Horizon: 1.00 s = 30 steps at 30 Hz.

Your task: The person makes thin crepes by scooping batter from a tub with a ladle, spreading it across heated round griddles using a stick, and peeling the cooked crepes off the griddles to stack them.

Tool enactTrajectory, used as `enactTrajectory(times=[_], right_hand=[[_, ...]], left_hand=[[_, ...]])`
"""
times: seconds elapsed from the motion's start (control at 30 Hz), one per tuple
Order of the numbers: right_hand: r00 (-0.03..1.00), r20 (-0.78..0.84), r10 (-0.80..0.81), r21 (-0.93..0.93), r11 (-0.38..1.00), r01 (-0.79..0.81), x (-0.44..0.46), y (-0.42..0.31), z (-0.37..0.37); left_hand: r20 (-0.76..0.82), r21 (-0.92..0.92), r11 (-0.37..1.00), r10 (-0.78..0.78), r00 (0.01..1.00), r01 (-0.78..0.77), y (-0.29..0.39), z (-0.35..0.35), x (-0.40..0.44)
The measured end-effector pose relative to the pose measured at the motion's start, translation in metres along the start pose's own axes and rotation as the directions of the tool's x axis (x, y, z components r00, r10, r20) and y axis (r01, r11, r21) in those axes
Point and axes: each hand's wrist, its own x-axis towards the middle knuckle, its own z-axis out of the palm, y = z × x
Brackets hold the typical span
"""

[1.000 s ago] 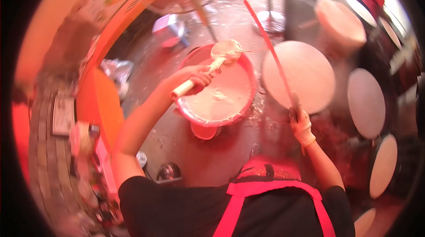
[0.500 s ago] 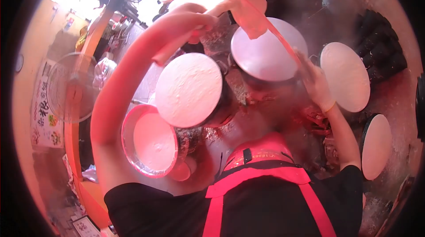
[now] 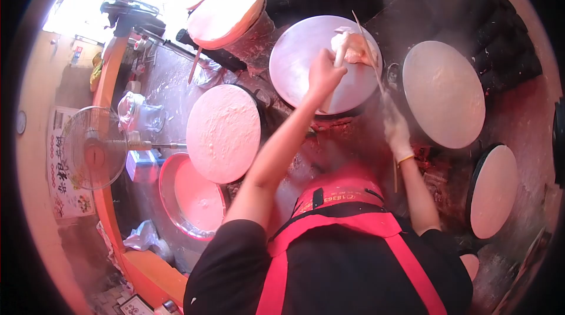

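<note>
My left hand (image 3: 325,74) reaches over the middle round griddle (image 3: 288,68), fingers closed around a pale rod (image 3: 339,56) whose other end shows below the hand. Just right of it, a crumpled cream lump (image 3: 355,49) lies on the griddle; I cannot tell whether it is cloth or dough. To the right of this griddle, my right hand (image 3: 396,130) is closed on a long thin wooden stick (image 3: 369,44). The stick's upper part crosses the lump's right side, and its lower end shows below my hand. Motion blurs the right fingers.
Pale, batter-like layers cover the left griddle (image 3: 223,132), right griddle (image 3: 444,94), lower-right griddle (image 3: 494,191) and far-left round (image 3: 226,15). A red-rimmed basin (image 3: 166,182) holds pale batter. A fan (image 3: 94,147) stands left; dark stacked pieces (image 3: 506,50) sit right. Steam hangs around.
My left hand has swung right and nearer, from the far-left round to the middle griddle. The stick has come down and turned steeper; the cream lump has moved with it onto the griddle.
</note>
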Motion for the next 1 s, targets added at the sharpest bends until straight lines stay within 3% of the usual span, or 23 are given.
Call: enactTrajectory(times=[0.03,0.07,0.1,0.2,0.3,0.33,0.37,0.43,0.47,0.5,0.57,0.63,0.67,0.7,0.77,0.83,0.9,0.93,1.0], right_hand=[[0.927,-0.103,-0.361,-0.349,0.886,0.306,-0.008,0.017,0.013],[0.991,-0.084,-0.107,-0.530,0.847,0.046,-0.023,0.018,0.015],[0.975,-0.132,-0.177,-0.587,0.807,0.068,-0.023,0.018,0.025],[0.981,-0.184,-0.063,-0.573,0.818,-0.055,-0.001,0.018,0.042],[0.968,-0.196,-0.158,-0.525,0.851,0.032,0.053,0.024,0.066],[0.983,-0.148,0.111,-0.154,0.979,-0.134,0.072,0.024,0.073],[0.941,0.003,0.338,0.217,0.919,-0.330,0.080,0.022,0.077],[0.842,0.141,0.520,0.507,0.693,-0.513,0.077,-0.008,0.073],[0.898,0.170,0.406,0.683,0.608,-0.404,0.061,-0.027,0.071],[0.889,0.189,0.416,0.758,0.514,-0.402,0.051,-0.015,0.072],[0.914,0.074,0.398,0.842,0.466,-0.271,0.013,0.008,0.087],[0.869,0.002,0.494,0.897,0.384,-0.220,-0.009,0.004,0.109],[0.851,-0.042,0.523,0.840,0.479,-0.253,-0.011,-0.009,0.123],[0.875,-0.043,0.482,0.867,0.453,-0.207,-0.009,-0.010,0.138],[0.846,-0.155,0.510,0.739,0.628,-0.243,0.016,-0.035,0.163],[0.827,-0.258,0.500,0.670,0.709,-0.220,0.070,0.010,0.194],[0.838,-0.155,0.523,0.757,0.609,-0.239,0.094,-0.017,0.208],[0.838,-0.160,0.521,0.754,0.613,-0.237,0.101,-0.028,0.209],[0.920,-0.097,0.381,0.580,0.773,-0.259,0.105,-0.047,0.209]], left_hand=[[-0.057,-0.090,0.992,-0.094,0.994,0.089,-0.010,0.014,-0.003],[-0.043,-0.249,0.954,-0.185,0.982,0.169,0.004,0.014,-0.012],[-0.038,-0.251,0.953,-0.185,0.982,0.170,0.002,0.021,-0.009],[-0.055,-0.597,0.786,-0.239,0.969,0.160,0.007,0.024,0.010],[0.014,-0.805,0.580,-0.186,0.982,0.122,0.040,-0.009,0.032],[0.092,-0.864,0.488,-0.095,0.991,0.127,0.051,-0.027,0.038],[0.155,-0.911,0.388,0.004,0.988,0.141,0.058,-0.047,0.045],[0.278,-0.959,0.143,0.299,0.913,0.245,0.059,-0.081,0.064],[0.280,-0.952,0.181,0.197,0.940,0.246,0.081,-0.099,0.055],[0.276,-0.943,0.218,0.095,0.957,0.250,0.102,-0.116,0.042],[0.393,-0.898,0.280,0.165,0.905,0.339,0.087,-0.145,0.031],[0.392,-0.811,0.468,-0.011,0.920,0.351,0.056,-0.160,0.010],[0.354,-0.745,0.561,-0.126,0.927,0.361,0.045,-0.165,-0.010],[0.299,-0.666,0.642,-0.236,0.924,0.380,0.034,-0.168,-0.036],[0.195,-0.654,0.638,-0.377,0.905,0.407,0.001,-0.155,-0.086],[0.215,-0.685,0.566,-0.445,0.870,0.459,-0.027,-0.154,-0.137],[0.304,-0.743,0.411,-0.496,0.814,0.528,-0.041,-0.163,-0.176],[0.307,-0.745,0.408,-0.493,0.814,0.528,-0.045,-0.167,-0.191],[0.303,-0.744,0.369,-0.557,0.773,0.558,-0.053,-0.173,-0.214]])
